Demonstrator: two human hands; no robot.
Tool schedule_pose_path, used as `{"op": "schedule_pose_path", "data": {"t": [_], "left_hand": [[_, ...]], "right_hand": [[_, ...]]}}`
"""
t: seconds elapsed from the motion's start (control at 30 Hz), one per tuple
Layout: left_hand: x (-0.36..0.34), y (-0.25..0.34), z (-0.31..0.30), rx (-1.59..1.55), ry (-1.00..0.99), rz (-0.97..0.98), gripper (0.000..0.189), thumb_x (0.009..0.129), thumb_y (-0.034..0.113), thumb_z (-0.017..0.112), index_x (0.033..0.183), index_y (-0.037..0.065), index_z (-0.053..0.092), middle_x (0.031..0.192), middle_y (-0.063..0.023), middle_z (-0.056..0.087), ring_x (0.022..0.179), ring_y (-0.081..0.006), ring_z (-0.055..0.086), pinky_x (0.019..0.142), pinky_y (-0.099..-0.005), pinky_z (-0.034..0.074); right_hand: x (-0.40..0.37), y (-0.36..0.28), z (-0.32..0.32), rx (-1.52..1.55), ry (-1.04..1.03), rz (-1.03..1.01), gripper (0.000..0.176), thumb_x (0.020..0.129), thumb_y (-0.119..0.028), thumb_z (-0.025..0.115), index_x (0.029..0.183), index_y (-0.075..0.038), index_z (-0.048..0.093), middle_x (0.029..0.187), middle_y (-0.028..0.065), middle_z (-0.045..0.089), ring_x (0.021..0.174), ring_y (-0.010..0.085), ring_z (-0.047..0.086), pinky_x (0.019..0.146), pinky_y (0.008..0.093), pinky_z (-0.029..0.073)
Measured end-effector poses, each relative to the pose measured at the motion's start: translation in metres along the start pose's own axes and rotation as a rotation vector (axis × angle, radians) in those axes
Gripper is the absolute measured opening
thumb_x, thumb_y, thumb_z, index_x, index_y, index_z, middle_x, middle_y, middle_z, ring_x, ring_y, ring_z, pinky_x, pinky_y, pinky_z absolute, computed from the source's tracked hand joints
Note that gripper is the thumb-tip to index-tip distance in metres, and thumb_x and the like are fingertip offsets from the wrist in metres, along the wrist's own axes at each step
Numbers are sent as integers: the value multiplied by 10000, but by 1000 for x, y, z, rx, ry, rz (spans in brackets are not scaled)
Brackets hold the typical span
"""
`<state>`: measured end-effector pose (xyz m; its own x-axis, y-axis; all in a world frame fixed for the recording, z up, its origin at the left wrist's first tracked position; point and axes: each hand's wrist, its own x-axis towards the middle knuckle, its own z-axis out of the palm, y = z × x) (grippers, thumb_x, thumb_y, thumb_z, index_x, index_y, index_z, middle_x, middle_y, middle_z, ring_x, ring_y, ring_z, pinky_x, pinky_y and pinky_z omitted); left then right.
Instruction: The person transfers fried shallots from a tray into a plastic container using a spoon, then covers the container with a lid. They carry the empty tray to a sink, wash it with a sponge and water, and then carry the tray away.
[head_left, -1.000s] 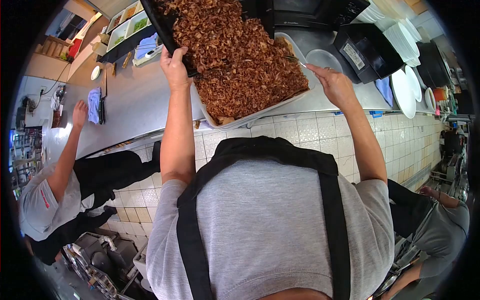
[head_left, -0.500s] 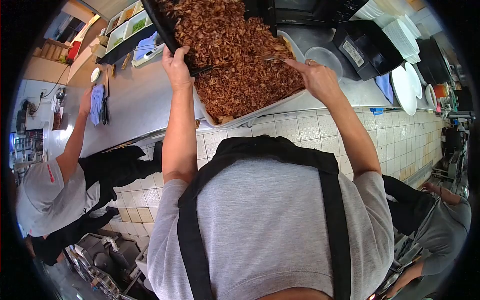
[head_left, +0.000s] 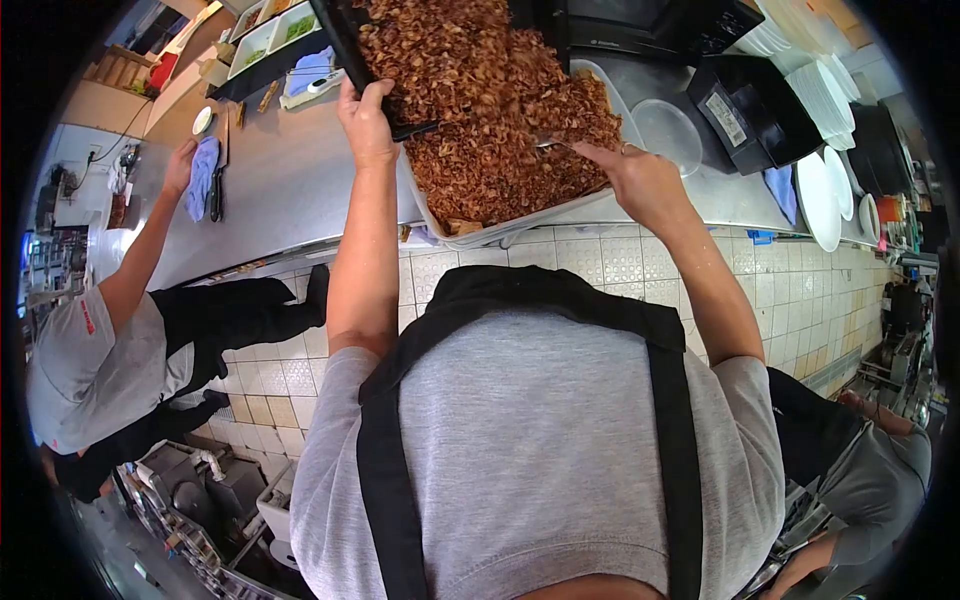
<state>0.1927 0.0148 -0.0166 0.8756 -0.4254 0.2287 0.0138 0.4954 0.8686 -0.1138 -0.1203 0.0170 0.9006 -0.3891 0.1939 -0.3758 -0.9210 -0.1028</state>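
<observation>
My left hand (head_left: 366,124) grips the near left edge of a black tray (head_left: 342,48), which is tilted over a pale plastic tub (head_left: 478,238). Brown crispy flakes (head_left: 500,180), like fried shallots, fill the tub and run up into the tray in one heap. Over the right side of the tub, my right hand (head_left: 645,182) is closed round a slim metal utensil (head_left: 549,143), its index finger stretched along it. The working end of the utensil is buried in the flakes.
Right of the tub lie a round clear lid (head_left: 668,135), a black bin (head_left: 755,115) and stacked white plates (head_left: 822,100). A microwave (head_left: 650,30) stands behind. On the left, a co-worker's hand (head_left: 180,165) is by a blue cloth (head_left: 202,178) and a knife (head_left: 217,195).
My right hand has moved the utensil slightly lower and deeper into the flakes. My left hand still grips the tray. The whole view has shifted a little.
</observation>
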Motion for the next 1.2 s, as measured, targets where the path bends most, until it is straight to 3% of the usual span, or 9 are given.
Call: {"op": "schedule_pose_path", "data": {"t": [0.17, 0.23, 0.3, 0.43, 0.63, 0.8, 0.9, 1.03, 1.2], "left_hand": [[-4, 2, 5, -43, -54, -7, 228, 740, -15, 580, 962, 31, 607, 819, 3, 589, 708, -102, 537, 648, -236, 442], [-6, 1, 11, -5, -60, 21, 181, 746, 15, 578, 926, 33, 593, 804, -15, 593, 692, -115, 551, 640, -243, 453], [-8, 0, 17, 36, -69, 72, 174, 752, 30, 583, 925, 35, 599, 821, -28, 610, 697, -123, 563, 645, -250, 462], [-13, -1, 20, -31, -118, 17, 347, 752, -10, 592, 1095, 32, 612, 901, 5, 621, 782, -92, 557, 715, -225, 446], [-15, -6, 14, -47, -130, -4, 330, 758, -15, 576, 1085, 15, 602, 932, -12, 628, 811, -104, 563, 755, -236, 452], [-10, -10, 12, -40, -187, -37, 314, 784, 1, 583, 1098, 21, 591, 945, -11, 626, 824, -105, 565, 763, -238, 454], [-6, -4, 10, -4, -182, -215, 298, 824, 31, 597, 1121, 27, 582, 964, -15, 629, 844, -109, 569, 774, -242, 453], [-5, -6, 18, -46, -113, -99, 215, 877, 122, 626, 1083, 68, 599, 960, -17, 644, 821, -125, 609, 721, -272, 489], [-2, -7, 15, -71, -72, -26, 215, 898, 157, 618, 1089, 60, 602, 972, -12, 640, 838, -114, 591, 744, -266, 473]], "right_hand": [[13, -1, -49, -28, 55, -6, 341, 878, -159, 544, 1171, -315, 621, 758, 104, 616, 664, 287, 627, 571, 384, 510], [27, -8, -67, -35, 126, -17, 342, 879, -192, 544, 1178, -345, 606, 801, 96, 613, 687, 287, 637, 584, 377, 527], [46, -20, -62, -48, 184, -56, 423, 877, -147, 537, 1239, -365, 556, 834, 97, 606, 665, 283, 624, 579, 385, 521], [82, -38, -35, -83, 275, -140, 477, 867, -136, 543, 1281, -372, 516, 944, 102, 622, 713, 300, 637, 609, 406, 532], [86, -27, -15, -124, 102, -137, 480, 852, -106, 533, 1272, -339, 533, 1017, 142, 640, 758, 347, 642, 627, 434, 534], [68, -19, -15, -49, 73, -141, 499, 833, -67, 519, 1270, -307, 543, 915, 149, 634, 723, 351, 632, 610, 437, 521], [54, -19, -16, -29, 61, -123, 507, 832, -54, 512, 1269, -308, 545, 873, 138, 626, 692, 344, 628, 596, 436, 518], [35, -22, -11, -21, 58, -107, 514, 830, -43, 517, 1268, -311, 546, 859, 130, 623, 668, 325, 631, 570, 416, 520], [14, -23, -9, 8, 25, -74, 528, 821, -31, 547, 1263, -320, 551, 803, 130, 610, 655, 302, 633, 547, 387, 521]]}}
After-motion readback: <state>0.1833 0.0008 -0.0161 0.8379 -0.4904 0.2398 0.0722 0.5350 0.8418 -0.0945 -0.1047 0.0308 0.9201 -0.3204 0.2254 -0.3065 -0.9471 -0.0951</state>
